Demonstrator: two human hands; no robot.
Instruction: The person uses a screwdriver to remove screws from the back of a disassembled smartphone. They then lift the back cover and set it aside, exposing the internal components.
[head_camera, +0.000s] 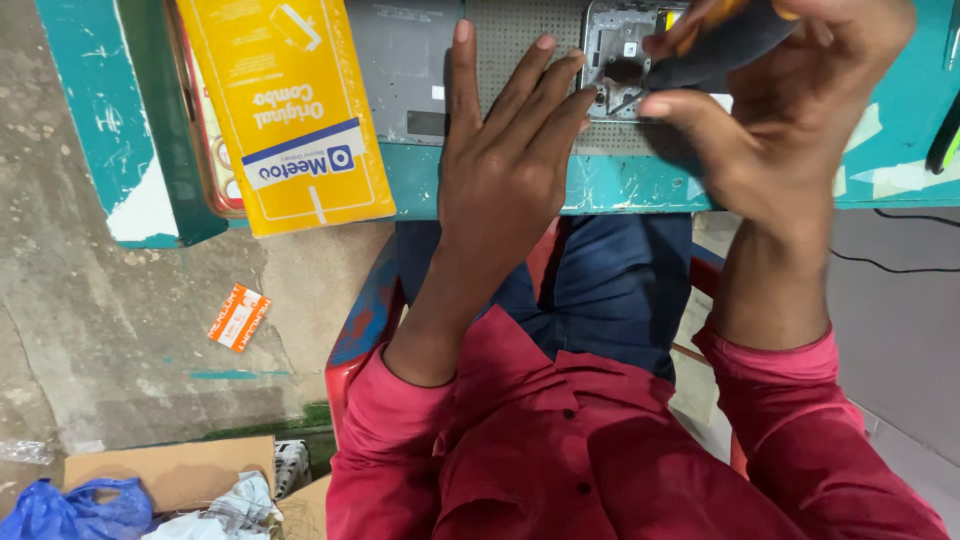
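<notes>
Lap: red shirt sleeves and blue trousers, a red plastic chair (352, 340) beneath.
Left hand (505, 170): flat, fingers spread, pressing down the grey perforated work mat (520, 50).
Right hand (790, 120): closed round a dark-handled screwdriver (715, 50), tip down.
Opened silver phone frame (620, 60): on the teal wooden table (620, 185), at the left fingertips.
Handling: looks light, thin, fragile; steady it by the edges.
Further left: a long yellow cardboard box (285, 105).

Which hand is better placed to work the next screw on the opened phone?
Probably the right hand: it already grips the screwdriver, tip down on the opened phone. The left hand lies flat with its fingers spread, steadying the phone's edge.
</notes>
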